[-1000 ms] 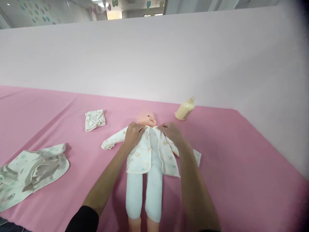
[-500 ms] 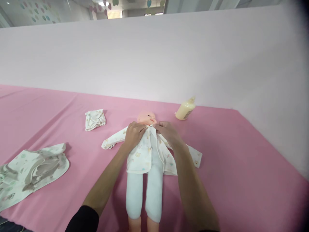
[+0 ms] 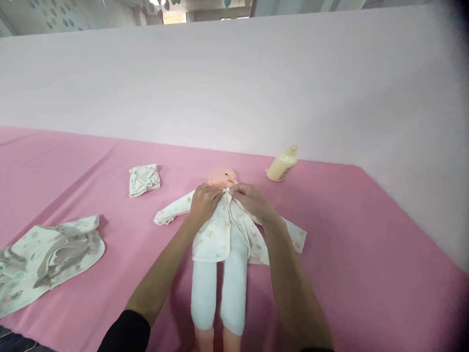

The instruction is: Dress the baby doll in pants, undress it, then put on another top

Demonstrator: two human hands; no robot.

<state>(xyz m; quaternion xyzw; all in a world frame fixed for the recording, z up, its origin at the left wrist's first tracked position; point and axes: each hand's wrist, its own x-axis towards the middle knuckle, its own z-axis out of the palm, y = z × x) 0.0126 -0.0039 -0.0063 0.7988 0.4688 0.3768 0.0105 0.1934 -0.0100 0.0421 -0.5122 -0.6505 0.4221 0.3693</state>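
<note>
Doll (image 3: 220,274) is lying face up on the pink worktop (image 3: 359,274), feet nearest, head far. Legs in white, bare of any trousers. Printed jacket (image 3: 214,234) is already on: both sleeves are lying out to L & R, arms seemingly inside. Front panels are nearly meeting at the collar but gaping lower down, esp. the right panel, which is flaring out near the hem.

Left hand (image 3: 202,201) is pinching the left front edge just under the chin; grip pressed together on the fabric. Right hand (image 3: 252,199) is doing the same on the right edge, fingers closed on cloth, the two hands almost touching at the neckline.

So, as I judge it: dressing of the top is abt done, closing is just starting at the top fastening; rest of the front is unfastened.

Near left, a printed cloth (image 3: 47,254) is lying crumpled. Further back, left of the doll's head, a small folded garment (image 3: 144,179). Far right, a cream bottle (image 3: 281,166) is lying tipped on its side.
</note>
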